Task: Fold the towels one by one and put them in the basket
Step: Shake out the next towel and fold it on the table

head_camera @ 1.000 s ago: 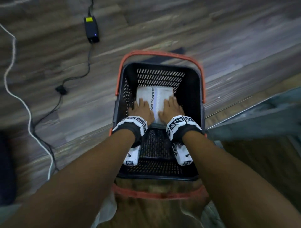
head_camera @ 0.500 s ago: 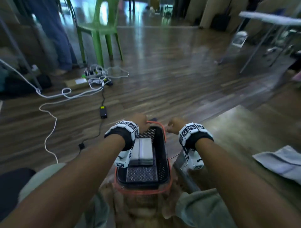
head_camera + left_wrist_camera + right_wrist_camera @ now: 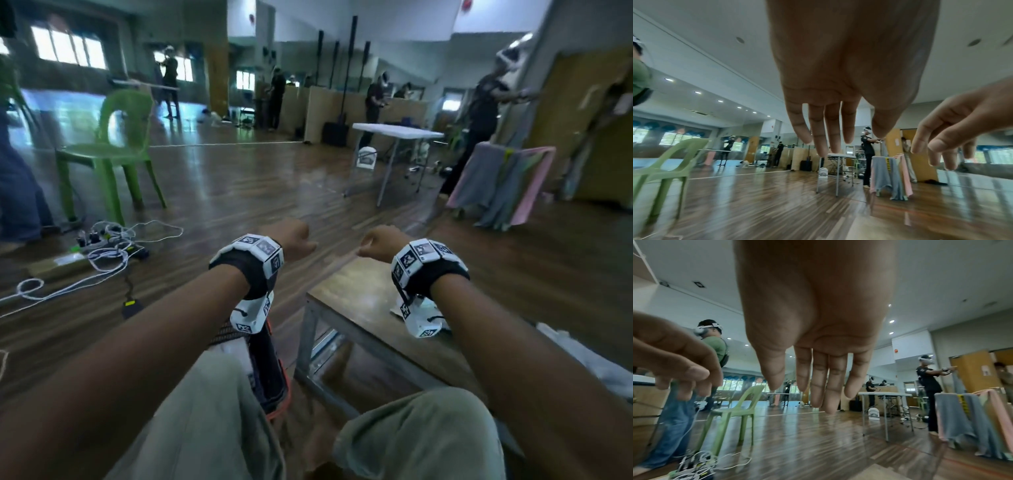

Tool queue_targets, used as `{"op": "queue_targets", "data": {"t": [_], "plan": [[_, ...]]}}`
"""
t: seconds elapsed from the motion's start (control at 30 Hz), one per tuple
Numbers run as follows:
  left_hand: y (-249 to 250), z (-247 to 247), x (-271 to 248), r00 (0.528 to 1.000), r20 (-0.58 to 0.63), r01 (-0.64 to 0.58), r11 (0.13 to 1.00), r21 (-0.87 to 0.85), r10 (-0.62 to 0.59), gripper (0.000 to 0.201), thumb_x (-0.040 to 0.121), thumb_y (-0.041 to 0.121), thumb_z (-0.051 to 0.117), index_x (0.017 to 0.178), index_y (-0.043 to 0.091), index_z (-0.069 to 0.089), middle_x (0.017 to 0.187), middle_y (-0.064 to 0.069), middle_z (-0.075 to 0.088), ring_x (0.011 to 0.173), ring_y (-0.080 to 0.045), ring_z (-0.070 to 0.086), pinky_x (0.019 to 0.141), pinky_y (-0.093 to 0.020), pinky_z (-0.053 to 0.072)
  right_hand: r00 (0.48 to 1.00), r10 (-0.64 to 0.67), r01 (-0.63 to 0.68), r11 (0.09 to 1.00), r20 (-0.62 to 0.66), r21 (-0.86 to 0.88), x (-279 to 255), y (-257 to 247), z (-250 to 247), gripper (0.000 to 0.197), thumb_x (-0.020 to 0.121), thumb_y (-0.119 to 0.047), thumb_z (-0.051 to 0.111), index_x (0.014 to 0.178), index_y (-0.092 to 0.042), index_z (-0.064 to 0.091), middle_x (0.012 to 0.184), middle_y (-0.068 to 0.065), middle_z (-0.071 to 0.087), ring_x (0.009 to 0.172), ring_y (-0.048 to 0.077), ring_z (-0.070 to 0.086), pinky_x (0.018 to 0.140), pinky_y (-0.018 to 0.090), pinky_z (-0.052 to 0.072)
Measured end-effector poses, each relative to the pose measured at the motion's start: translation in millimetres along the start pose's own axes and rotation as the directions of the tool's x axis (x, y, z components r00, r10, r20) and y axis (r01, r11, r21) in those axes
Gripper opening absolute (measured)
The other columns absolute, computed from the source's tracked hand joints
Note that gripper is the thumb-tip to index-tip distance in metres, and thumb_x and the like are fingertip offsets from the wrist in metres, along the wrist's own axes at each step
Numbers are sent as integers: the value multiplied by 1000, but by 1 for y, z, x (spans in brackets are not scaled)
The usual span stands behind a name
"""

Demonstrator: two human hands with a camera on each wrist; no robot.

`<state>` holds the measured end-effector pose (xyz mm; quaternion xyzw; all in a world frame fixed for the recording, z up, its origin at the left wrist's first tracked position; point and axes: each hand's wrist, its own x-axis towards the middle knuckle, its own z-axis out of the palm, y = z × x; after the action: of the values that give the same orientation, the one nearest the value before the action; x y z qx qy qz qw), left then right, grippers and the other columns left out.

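Both my hands are raised in front of me, in the air above the floor. My left hand (image 3: pixel 296 240) hangs with loose fingers (image 3: pixel 835 129) and holds nothing. My right hand (image 3: pixel 378 243) is the same, its fingers (image 3: pixel 818 382) relaxed and empty. The black basket (image 3: pixel 270 373) with an orange rim stands on the floor between my knees, below my left forearm. Its inside is hidden. A pale towel (image 3: pixel 589 359) lies on the low wooden table (image 3: pixel 359 301) at the right edge.
A green plastic chair (image 3: pixel 113 150) and a tangle of white cables (image 3: pixel 102 246) are on the floor to the left. A rack draped with grey and pink towels (image 3: pixel 503 185) stands far right. A white folding table (image 3: pixel 397 132) and several people are further back.
My hands have come up out of the basket, leaving the folded towel in it. The head view has swung up from the basket to the room.
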<state>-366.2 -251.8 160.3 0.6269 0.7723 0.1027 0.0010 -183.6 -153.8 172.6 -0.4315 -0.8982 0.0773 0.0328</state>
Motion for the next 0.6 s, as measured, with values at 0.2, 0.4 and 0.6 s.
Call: {"op": "queue_targets", "data": {"t": [0.2,0.4,0.6], "plan": [[66,12,27,983,45,-177,983,-46,179,40,91,45,49,97,7,63,105,-14,65,94,-29,60,74,-33,45,985,147,-144,989,-85,47,-52,63,-20,34,87,-30,62,107,-4,69,112,12,68,102,27,61,78,27,43],[137,40,44,928,87,-358,931,-75,363,37,91,47,50,112,18,59,124,-7,57,110,-25,53,77,-27,35,940,329,-319,941,-87,114,-96,128,-11,32,88,-30,63,104,-3,71,106,12,70,98,28,64,81,33,48],[190,94,66,867,175,-453,885,-109,466,38,89,49,49,111,19,58,122,-2,57,106,-23,54,81,-30,42,900,436,-434,896,-7,95,-123,188,23,32,89,-37,58,106,-12,69,112,6,67,101,23,61,80,31,44]]}}
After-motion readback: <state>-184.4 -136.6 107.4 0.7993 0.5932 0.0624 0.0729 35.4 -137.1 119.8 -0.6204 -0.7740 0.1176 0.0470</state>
